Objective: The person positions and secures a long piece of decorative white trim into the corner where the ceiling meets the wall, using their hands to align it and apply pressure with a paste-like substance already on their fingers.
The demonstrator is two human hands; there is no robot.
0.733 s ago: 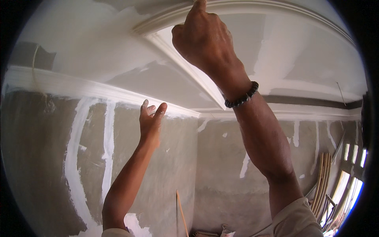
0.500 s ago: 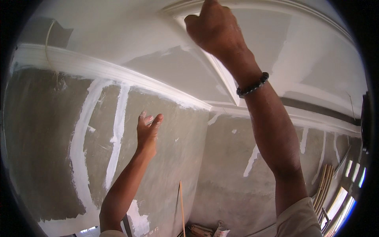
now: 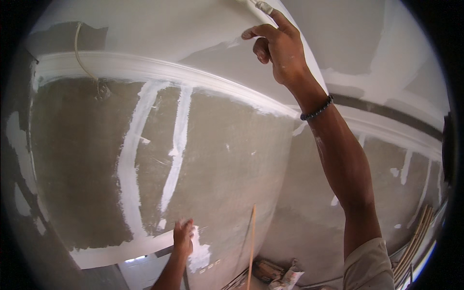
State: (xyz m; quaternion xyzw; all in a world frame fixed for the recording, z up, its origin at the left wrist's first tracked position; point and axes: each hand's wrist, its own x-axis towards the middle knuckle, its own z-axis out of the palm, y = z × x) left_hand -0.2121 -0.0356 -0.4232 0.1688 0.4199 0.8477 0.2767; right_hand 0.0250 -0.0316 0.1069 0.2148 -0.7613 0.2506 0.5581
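My right hand (image 3: 286,50) is raised to the ceiling, wearing a dark beaded bracelet (image 3: 317,108) at the wrist. White paste coats the tip of one outstretched finger, which is at the pale ceiling moulding (image 3: 311,50); whether it touches cannot be told. The other fingers are bent and apart, holding nothing. Lower down, in front of the grey plastered wall (image 3: 227,169), my left hand (image 3: 183,238) has its fingers up and somewhat apart, smeared with white and slightly blurred. Nothing shows in it.
White cornice (image 3: 159,70) runs along the wall top, with a loose cable (image 3: 79,53) hanging at the left. A thin wooden pole (image 3: 252,246) stands near the corner. Sacks (image 3: 270,271) lie on the floor below, and long poles (image 3: 413,241) lean at the right.
My left hand has dropped lower. My right hand has gone from closed to having fingers stretched apart. The view has shifted, so the walls sit further right.
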